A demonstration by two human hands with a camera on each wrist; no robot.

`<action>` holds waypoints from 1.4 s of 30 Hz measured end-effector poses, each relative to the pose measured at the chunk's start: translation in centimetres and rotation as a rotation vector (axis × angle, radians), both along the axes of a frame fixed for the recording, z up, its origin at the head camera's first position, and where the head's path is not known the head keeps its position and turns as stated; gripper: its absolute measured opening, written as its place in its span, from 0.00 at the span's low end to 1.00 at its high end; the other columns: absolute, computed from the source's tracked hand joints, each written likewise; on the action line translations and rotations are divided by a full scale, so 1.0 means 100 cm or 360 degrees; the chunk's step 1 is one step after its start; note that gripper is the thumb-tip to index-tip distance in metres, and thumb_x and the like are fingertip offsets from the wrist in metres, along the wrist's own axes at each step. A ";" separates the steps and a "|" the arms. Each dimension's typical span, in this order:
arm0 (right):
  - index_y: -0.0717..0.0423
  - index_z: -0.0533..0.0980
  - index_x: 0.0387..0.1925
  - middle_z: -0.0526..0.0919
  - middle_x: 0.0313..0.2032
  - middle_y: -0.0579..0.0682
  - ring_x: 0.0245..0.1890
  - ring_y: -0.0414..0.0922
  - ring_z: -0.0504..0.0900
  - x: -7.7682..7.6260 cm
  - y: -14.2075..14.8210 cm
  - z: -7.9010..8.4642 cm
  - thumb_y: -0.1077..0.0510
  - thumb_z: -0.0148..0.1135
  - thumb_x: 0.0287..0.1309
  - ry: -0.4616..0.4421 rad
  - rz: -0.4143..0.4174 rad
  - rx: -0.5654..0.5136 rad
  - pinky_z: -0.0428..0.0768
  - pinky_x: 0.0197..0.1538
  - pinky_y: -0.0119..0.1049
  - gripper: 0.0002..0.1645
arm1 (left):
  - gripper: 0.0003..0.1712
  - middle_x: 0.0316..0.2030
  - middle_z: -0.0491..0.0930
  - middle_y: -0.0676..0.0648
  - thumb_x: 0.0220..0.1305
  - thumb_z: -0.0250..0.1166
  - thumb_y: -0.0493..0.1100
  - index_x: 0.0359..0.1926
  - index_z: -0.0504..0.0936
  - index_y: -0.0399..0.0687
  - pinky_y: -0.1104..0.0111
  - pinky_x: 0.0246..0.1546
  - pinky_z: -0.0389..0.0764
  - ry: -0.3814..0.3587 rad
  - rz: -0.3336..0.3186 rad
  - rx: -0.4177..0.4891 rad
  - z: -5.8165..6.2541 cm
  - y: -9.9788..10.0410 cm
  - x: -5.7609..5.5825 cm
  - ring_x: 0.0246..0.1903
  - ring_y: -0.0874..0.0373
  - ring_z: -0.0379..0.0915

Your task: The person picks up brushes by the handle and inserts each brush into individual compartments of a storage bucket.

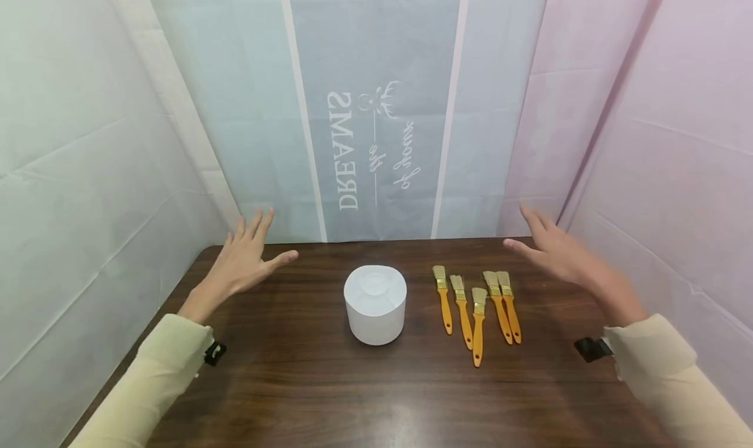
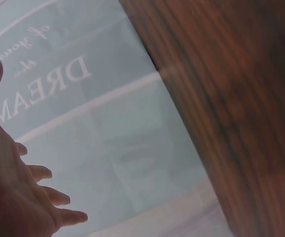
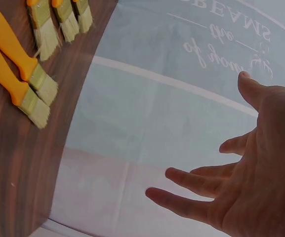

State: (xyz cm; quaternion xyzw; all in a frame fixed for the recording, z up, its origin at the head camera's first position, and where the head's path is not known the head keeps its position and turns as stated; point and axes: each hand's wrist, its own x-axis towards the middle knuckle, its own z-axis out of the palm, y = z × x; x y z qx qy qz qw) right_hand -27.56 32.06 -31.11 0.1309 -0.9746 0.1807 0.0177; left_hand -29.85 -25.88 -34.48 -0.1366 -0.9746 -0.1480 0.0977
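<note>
My left hand (image 1: pixel 240 259) hovers above the left part of the table, fingers spread and holding nothing. On the other side, my right hand (image 1: pixel 555 248) is raised with its fingers extended, also holding nothing. Between them a round white container (image 1: pixel 376 307) stands upright on the table. To its right lie several paintbrushes (image 1: pixel 478 327) with orange handles and pale bristles pointing away from me; they are nearest to the right hand. The right wrist view shows some of these paintbrushes (image 3: pixel 15 89) apart from the fingers. Only cloth and table appear beyond the hand in the left wrist view.
A dark brown wooden table (image 1: pixel 282 382) carries everything. Behind it hangs a printed cloth (image 1: pixel 376 49) with mirrored lettering. Pale cloth walls rise along the left (image 1: pixel 88 173) and right (image 1: pixel 676 140) sides. A black strap (image 1: pixel 593 349) hangs by the right cuff.
</note>
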 end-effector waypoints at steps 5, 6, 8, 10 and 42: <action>0.60 0.31 0.82 0.40 0.79 0.76 0.74 0.76 0.55 0.006 0.004 -0.012 0.32 0.49 0.76 -0.0002 0.0007 -0.0066 0.52 0.73 0.75 0.58 | 0.60 0.84 0.35 0.45 0.68 0.56 0.74 0.83 0.28 0.65 0.26 0.72 0.48 -0.0026 -0.0078 0.0255 -0.010 0.011 0.009 0.82 0.34 0.32; 0.61 0.31 0.82 0.41 0.78 0.77 0.72 0.76 0.59 0.007 0.005 -0.014 0.33 0.49 0.76 0.0001 0.0007 -0.0071 0.53 0.72 0.75 0.58 | 0.59 0.84 0.35 0.47 0.69 0.57 0.73 0.83 0.28 0.66 0.28 0.73 0.49 -0.0026 -0.0099 0.0304 -0.012 0.013 0.010 0.82 0.36 0.33; 0.63 0.32 0.81 0.42 0.77 0.78 0.67 0.76 0.67 0.007 0.006 -0.019 0.34 0.50 0.76 0.0006 0.0002 -0.0085 0.55 0.71 0.76 0.58 | 0.59 0.84 0.35 0.47 0.69 0.59 0.71 0.83 0.29 0.65 0.30 0.74 0.50 -0.0026 -0.0152 0.0401 -0.014 0.017 0.014 0.82 0.39 0.34; 0.65 0.32 0.81 0.43 0.77 0.79 0.63 0.76 0.72 0.006 0.008 -0.023 0.35 0.52 0.75 0.0015 0.0001 -0.0102 0.57 0.70 0.76 0.59 | 0.59 0.84 0.36 0.46 0.70 0.61 0.68 0.83 0.31 0.63 0.33 0.76 0.50 -0.0020 -0.0206 0.0494 -0.016 0.020 0.016 0.82 0.40 0.36; 0.85 0.57 0.68 0.75 0.57 0.79 0.41 0.51 0.87 -0.010 0.015 -0.101 0.55 0.65 0.69 -0.0544 -0.0433 -0.0726 0.90 0.40 0.44 0.44 | 0.68 0.80 0.54 0.34 0.54 0.81 0.55 0.83 0.44 0.51 0.36 0.71 0.65 -0.0421 -0.0760 0.1397 -0.085 0.086 0.034 0.76 0.29 0.54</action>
